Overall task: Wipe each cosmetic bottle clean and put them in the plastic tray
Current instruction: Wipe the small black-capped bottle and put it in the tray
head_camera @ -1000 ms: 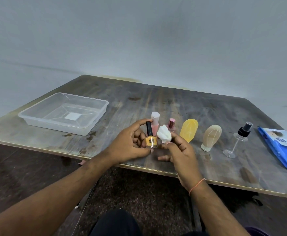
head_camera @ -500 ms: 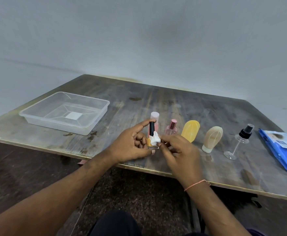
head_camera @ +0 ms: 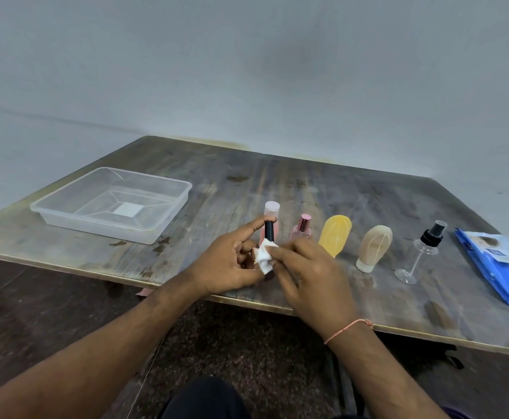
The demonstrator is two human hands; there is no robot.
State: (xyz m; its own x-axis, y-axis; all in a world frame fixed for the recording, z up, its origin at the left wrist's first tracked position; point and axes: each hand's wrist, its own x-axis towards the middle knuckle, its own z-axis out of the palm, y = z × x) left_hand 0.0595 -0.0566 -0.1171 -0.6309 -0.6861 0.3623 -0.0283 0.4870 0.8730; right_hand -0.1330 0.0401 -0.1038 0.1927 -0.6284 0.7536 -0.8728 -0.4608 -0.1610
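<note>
The table [head_camera: 322, 189] fills the middle of the view, its near edge running from the left side down toward the lower right, its far edge against a wall [head_camera: 247, 71]. A wide bare stretch of tabletop lies behind the row of bottles and between the bottles and the tray. One clear plastic tray [head_camera: 66, 220] sits near the left end, close to the near edge, with nothing in it. One blue wipe pack [head_camera: 500, 267] lies at the right end, running out of view. The left hand [head_camera: 232, 264] holds a small bottle [head_camera: 269, 232] upright above the near edge, forefinger on its black cap and thumb under the base. The right hand [head_camera: 313, 273] pinches a crumpled white wipe [head_camera: 264, 257] against the bottle's lower part, which is hidden. Five more bottles stand in a row on the table: a pink tube [head_camera: 272, 211] right behind the hands, a small pink-capped bottle [head_camera: 303, 228], a yellow bottle [head_camera: 336, 234], a beige bottle [head_camera: 374, 246] and a clear spray bottle [head_camera: 422, 252].
</note>
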